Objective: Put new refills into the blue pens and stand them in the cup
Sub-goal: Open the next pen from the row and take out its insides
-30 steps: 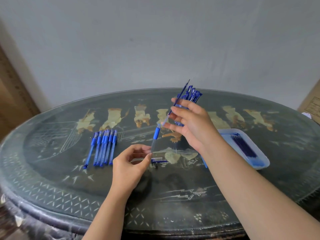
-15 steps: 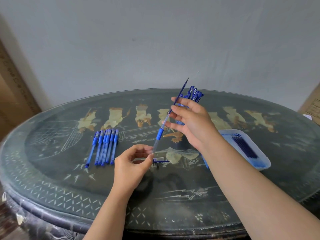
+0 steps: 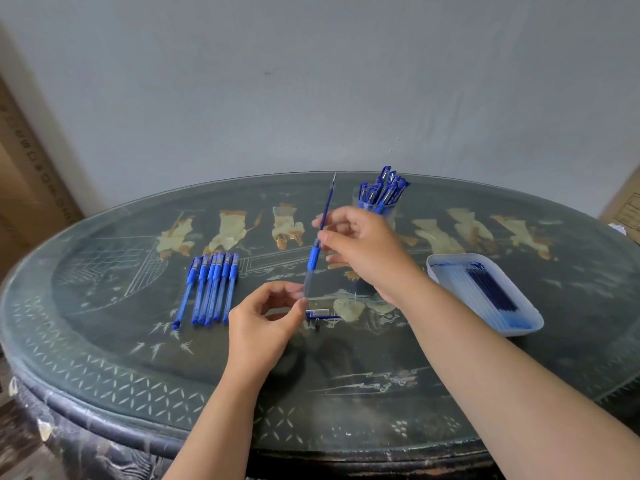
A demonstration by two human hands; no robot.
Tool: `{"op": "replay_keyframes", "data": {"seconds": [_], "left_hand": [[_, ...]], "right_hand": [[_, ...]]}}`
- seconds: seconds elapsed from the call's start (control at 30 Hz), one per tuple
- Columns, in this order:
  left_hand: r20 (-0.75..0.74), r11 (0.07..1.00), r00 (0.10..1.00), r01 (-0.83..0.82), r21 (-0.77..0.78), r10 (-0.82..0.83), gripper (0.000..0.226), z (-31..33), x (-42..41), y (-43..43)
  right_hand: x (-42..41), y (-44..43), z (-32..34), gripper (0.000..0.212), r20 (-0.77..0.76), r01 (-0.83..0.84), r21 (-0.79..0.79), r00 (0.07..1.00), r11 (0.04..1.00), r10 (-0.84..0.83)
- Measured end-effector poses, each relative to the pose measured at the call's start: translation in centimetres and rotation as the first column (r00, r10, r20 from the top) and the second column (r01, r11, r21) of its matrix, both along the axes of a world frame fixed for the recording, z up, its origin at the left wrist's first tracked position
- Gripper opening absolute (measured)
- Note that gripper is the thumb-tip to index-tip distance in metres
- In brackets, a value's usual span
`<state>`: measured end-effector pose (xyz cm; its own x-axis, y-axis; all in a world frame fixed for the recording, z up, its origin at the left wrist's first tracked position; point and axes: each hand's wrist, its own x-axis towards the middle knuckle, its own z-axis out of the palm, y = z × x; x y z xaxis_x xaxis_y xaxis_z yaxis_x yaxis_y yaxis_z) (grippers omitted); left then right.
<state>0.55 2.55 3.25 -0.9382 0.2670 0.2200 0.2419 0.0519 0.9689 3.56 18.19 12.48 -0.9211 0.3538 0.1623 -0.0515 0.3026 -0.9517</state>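
Above the surface, pen point(image 3: 314, 259): in the air at centre, between both hands, near upright, top leaning slightly right. Clear body, blue grip sleeve on the upper part.
Refill point(image 3: 327, 202): thin, dark blue, sticks up out of the grip end of the pen, metal tip on top. How deep it sits in the body: can't tell.
Left hand point(image 3: 263, 327): below the pen. Its fingers point(image 3: 293, 289) are curled, and thumb and forefinger pinch the pen's bottom end.
Right hand point(image 3: 367, 251): higher, to the right of the pen. Thumb and forefinger pinch the refill just above the grip sleeve, the other fingers loosely bent behind.
Cap point(image 3: 322, 312): lying flat on the surface, just right of the left thumb and below the pen.
Row of pens point(image 3: 212, 289): six, side by side on the surface left of the left hand, lengthwise toward the wall. The leftmost one is slightly skewed.
Cup point(image 3: 389, 211): clear, at the far side behind the right hand, partly hidden by it.
Pens in the cup point(image 3: 382, 187): a packed bunch, standing, clips up.
Tray point(image 3: 456, 256): white, on the surface right of the right forearm.
Spare refills point(image 3: 491, 289): in the tray, lying in a bunch, dark blue.
Surface point(image 3: 346, 368): dark oval top, pale inlaid figures, glossy.
Wall point(image 3: 311, 98): plain grey, behind.
Box point(image 3: 623, 202): cardboard, at the far right edge.
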Motion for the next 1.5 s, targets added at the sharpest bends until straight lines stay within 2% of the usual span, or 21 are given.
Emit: {"op": "replay_keyframes", "data": {"seconds": [0.17, 0.27, 0.4, 0.5, 0.6, 0.7, 0.73, 0.8, 0.83, 0.9, 0.97, 1.0, 1.1, 1.3, 1.5], "left_hand": [[0.017, 0.999, 1.0, -0.021, 0.027, 0.021, 0.018, -0.1, 0.0, 0.0], [0.024, 0.999, 0.999, -0.037, 0.032, 0.036, 0.018, -0.2, -0.1, -0.1], [0.015, 0.998, 0.999, -0.046, 0.037, 0.045, 0.018, -0.2, -0.2, -0.1], [-0.001, 0.999, 0.999, -0.045, 0.025, 0.046, 0.02, -0.2, -0.2, -0.2], [-0.007, 0.999, 0.999, -0.048, 0.015, 0.048, 0.021, -0.2, -0.2, -0.2], [-0.017, 0.999, 0.999, -0.04, 0.013, 0.04, 0.021, -0.2, -0.2, -0.3], [-0.021, 0.999, 0.999, -0.035, 0.012, 0.035, 0.021, -0.2, -0.2, -0.3], [-0.023, 1.0, 0.999, -0.027, 0.011, 0.027, 0.02, -0.2, -0.2, -0.2], [-0.017, 1.0, 1.0, -0.023, 0.013, 0.023, 0.02, -0.2, -0.2, -0.2], [-0.008, 1.0, 1.0, -0.009, 0.011, 0.009, 0.02, -0.2, -0.2, -0.1], [-0.012, 1.0, 1.0, 0.011, -0.006, -0.011, 0.021, -0.2, -0.1, -0.1], [-0.021, 1.0, 1.0, 0.017, -0.017, -0.017, 0.021, -0.2, -0.1, -0.1], [-0.044, 0.999, 0.999, 0.024, -0.039, -0.026, 0.022, -0.1, 0.1, -0.1], [-0.053, 0.998, 0.998, 0.034, -0.062, -0.038, 0.024, 0.0, 0.1, -0.1], [-0.067, 0.998, 0.997, 0.032, -0.06, -0.036, 0.024, 0.0, 0.1, -0.2]], "right_hand": [[0.1, -0.5, -1.0, 0.016, 0.073, -0.04, 0.015, 0.997, 0.999, 0.039], [0.8, -0.3, -2.0, 0.017, 0.103, -0.011, 0.02, 0.995, 1.0, 0.009], [2.1, -0.5, -4.7, 0.012, 0.278, -0.066, 0.339, 0.96, 0.938, -0.033], [2.5, -1.3, -6.6, 0.013, 0.324, -0.13, 0.514, 0.945, 0.848, -0.052], [2.4, -1.9, -7.1, 0.012, 0.326, -0.159, 0.605, 0.943, 0.781, -0.061], [2.5, -2.2, -7.2, 0.012, 0.331, -0.182, 0.628, 0.943, 0.756, -0.048], [2.5, -2.1, -7.0, 0.012, 0.327, -0.181, 0.62, 0.944, 0.764, -0.042], [2.5, -1.5, -6.1, 0.005, 0.256, -0.083, 0.521, 0.965, 0.849, -0.062], [2.4, -1.0, -5.2, 0.0, 0.203, 0.0, 0.418, 0.975, 0.908, -0.093], [2.2, 0.0, -3.1, 0.005, 0.109, 0.134, 0.115, 0.983, 0.984, -0.146], [2.1, 0.9, -0.9, 0.009, 0.004, 0.154, -0.138, 0.988, 0.978, -0.155], [2.0, 1.3, 0.0, 0.01, -0.045, 0.137, -0.192, 0.988, 0.972, -0.148], [1.9, 1.4, 1.4, 0.012, -0.086, 0.073, -0.157, 0.992, 0.985, -0.087], [1.2, 1.1, 0.8, 0.012, -0.038, 0.05, -0.022, 0.998, 0.999, -0.051], [1.0, 1.2, 0.0, 0.014, 0.045, -0.005, 0.044, 0.999, 0.999, 0.003]]}}
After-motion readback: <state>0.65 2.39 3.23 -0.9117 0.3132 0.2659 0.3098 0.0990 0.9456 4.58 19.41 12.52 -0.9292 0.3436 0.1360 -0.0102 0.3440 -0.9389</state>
